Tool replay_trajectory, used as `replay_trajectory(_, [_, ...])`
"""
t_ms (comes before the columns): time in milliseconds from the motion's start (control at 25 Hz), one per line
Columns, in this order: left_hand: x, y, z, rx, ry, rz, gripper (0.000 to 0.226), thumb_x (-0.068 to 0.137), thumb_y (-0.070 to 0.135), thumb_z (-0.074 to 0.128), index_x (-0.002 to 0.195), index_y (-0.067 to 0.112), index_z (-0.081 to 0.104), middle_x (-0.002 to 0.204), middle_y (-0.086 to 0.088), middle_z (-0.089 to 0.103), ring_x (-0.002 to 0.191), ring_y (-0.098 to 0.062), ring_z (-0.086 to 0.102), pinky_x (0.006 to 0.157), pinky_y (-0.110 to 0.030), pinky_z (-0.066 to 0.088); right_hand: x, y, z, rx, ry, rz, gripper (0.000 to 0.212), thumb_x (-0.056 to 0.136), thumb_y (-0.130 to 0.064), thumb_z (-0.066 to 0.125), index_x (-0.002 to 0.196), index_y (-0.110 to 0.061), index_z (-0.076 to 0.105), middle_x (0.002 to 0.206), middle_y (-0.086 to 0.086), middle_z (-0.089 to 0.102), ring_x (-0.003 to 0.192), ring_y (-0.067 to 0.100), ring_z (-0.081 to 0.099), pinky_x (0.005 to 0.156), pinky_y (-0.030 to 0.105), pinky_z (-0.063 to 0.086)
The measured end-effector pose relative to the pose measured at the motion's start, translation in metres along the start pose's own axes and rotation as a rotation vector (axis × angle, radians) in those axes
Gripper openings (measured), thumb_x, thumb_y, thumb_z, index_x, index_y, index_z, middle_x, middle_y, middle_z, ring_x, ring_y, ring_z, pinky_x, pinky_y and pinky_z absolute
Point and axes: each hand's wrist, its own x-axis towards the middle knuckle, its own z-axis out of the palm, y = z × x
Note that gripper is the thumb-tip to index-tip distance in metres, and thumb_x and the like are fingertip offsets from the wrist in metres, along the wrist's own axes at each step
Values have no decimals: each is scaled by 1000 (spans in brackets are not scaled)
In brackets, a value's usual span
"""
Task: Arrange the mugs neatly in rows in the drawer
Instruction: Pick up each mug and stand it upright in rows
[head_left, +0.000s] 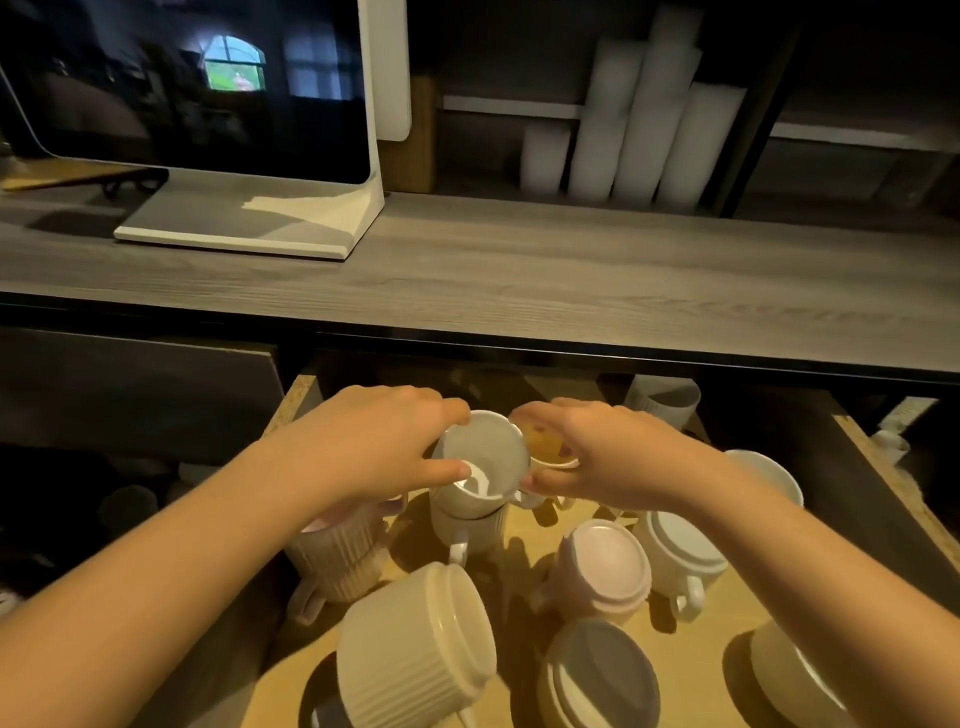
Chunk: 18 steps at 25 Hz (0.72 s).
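Note:
An open wooden drawer (878, 483) holds several ribbed mugs, most of them upside down. My left hand (384, 447) grips the rim of a white mug (483, 457) that is tilted with its mouth towards me, on top of another white mug (470, 525). My right hand (602, 452) holds the same mug's right side, next to a yellow mug (545, 441). A pink mug (605, 566), a cream mug (415, 644), a grey-bottomed mug (602, 675) and a white mug (680, 556) stand nearer to me. Under my left wrist sits a pale ribbed mug (337, 556).
A grey wooden counter (571, 270) runs above the drawer, with a white-framed screen (208, 88) on a stand at the left. Stacks of white cups (639, 119) stand on a shelf behind. More mugs sit at the drawer's back (662, 402) and right (774, 475).

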Motion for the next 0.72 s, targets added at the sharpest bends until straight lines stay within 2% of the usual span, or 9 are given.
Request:
replay_trajectory(120, [6, -7, 9, -33, -22, -23, 53, 89, 52, 49, 135, 29, 37, 128, 5, 54, 109, -11, 55, 88, -29, 49, 12, -6, 5, -6, 10, -73, 72, 82, -43, 65, 142, -32, 27, 140, -5, 43, 118, 15, 50, 90, 30, 52])
replay_trajectory(280, [3, -14, 25, -93, -14, -52, 61, 87, 55, 51, 138, 28, 33, 137, 7, 48, 118, -11, 51, 94, -30, 47, 25, -12, 18, -43, 6, -150, 89, 78, -43, 70, 146, -32, 15, 150, -5, 29, 131, 18, 37, 98, 31, 45])
replay_trajectory(400, [-1, -17, 36, -111, -68, -55, 63, 87, 54, 51, 141, 28, 30, 141, 6, 45, 125, -11, 47, 99, -30, 44, 31, -18, 24, -98, 10, -199, 95, 79, -38, 71, 148, -31, 7, 156, -5, 17, 138, 20, 26, 102, 30, 40])
replay_trajectory(560, [-1, -21, 44, -123, -92, -58, 63, 88, 53, 51, 141, 26, 31, 141, 5, 46, 125, -13, 47, 100, -32, 43, 37, -21, 29, -132, 60, -224, 92, 76, -38, 73, 147, -31, 15, 148, -3, 28, 130, 18, 35, 92, 26, 46])
replay_trajectory(720, [0, -20, 47, -131, -95, -31, 66, 89, 52, 51, 144, 28, 25, 148, 4, 38, 132, -14, 41, 104, -33, 39, 22, -13, 17, -15, 125, -143, 86, 73, -48, 71, 143, -31, 23, 138, -6, 37, 117, 13, 42, 84, 23, 48])
